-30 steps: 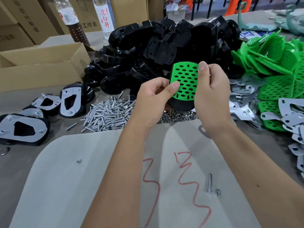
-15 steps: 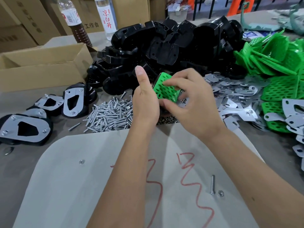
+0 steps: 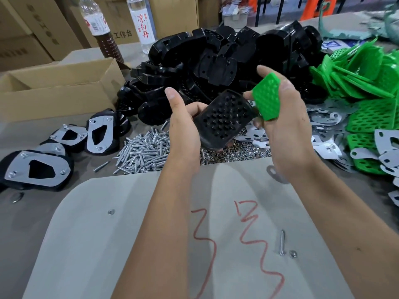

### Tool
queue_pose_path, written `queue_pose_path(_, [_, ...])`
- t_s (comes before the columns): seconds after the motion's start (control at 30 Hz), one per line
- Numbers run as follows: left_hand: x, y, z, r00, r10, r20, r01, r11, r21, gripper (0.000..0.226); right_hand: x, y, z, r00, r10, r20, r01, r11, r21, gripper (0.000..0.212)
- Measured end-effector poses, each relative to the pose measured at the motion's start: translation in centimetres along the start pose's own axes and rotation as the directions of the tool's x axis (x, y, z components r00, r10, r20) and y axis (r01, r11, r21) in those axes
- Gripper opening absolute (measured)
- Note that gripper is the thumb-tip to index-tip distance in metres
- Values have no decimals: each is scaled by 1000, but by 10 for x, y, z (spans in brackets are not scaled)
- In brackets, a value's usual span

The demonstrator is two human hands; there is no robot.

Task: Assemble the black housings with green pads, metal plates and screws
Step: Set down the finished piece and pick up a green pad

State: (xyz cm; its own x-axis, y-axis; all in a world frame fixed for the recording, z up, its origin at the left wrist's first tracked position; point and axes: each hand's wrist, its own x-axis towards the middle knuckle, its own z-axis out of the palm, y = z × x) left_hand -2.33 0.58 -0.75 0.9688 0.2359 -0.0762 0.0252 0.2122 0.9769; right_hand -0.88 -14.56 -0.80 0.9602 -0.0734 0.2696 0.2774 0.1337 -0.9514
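Over the counter (image 3: 64, 212), the left hand (image 3: 183, 130) is gripping the perforated black housing (image 3: 224, 119) while the right hand (image 3: 287, 124) is pinching the green pad (image 3: 266, 98) just beside it, needing the pad's studs lined up with the holes before pressing.

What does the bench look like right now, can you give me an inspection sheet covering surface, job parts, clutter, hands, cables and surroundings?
Surface: grey board with red scribbles, on a grey table.
Job's things: black housing held apart from green pad; piles of black housings, green pads, metal plates, screws and nuts; finished units at left.
Clutter: loose screw and nut on the board.
Hands: left hand grips the housing; right hand grips the pad.
Cables: nothing seen.
Surroundings: open cardboard box, two bottles, stacked cartons behind.
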Motion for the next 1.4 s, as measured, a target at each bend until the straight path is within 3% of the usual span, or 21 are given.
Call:
queue_pose_path(0.07, [-2,1,0,999,14,34,-13,999,-44,96,2,-1,-1,998,43,-44,-41,998,49,37])
queue_pose_path(0.27, [-2,3,-4,998,60,-13,-61,998,-7,96,2,-4,-13,992,-107,-71,115,987,114,41])
queue_pose_path(0.53, [6,-3,-6,992,102,-72,-89,981,173,97,-9,-2,1,967,-153,202,158,987,-11,29])
queue_pose_path(0.7, [4,-3,-5,990,127,-64,-110,969,219,100,-14,1,6,969,-114,221,120,993,-13,29])
queue_pose_path(0.83, [4,-3,-5,991,125,-47,-113,974,198,97,-16,2,9,974,-118,195,137,986,-91,28])
queue_pose_path(0.97, [4,-2,-5,986,149,-72,-131,969,210,94,-15,4,8,970,-204,135,236,922,-307,30])
queue_pose_path(1.2, [1,-2,-4,983,167,-83,-139,953,270,95,-12,3,6,972,-171,160,224,883,-413,31])
queue_pose_path(1.33, [4,-4,-4,985,173,12,-168,935,312,81,-12,5,8,972,-186,142,233,812,-536,34])
queue_pose_path(1.4, [3,-6,-6,982,179,66,-190,935,299,66,-10,6,9,981,-157,115,194,825,-530,35])
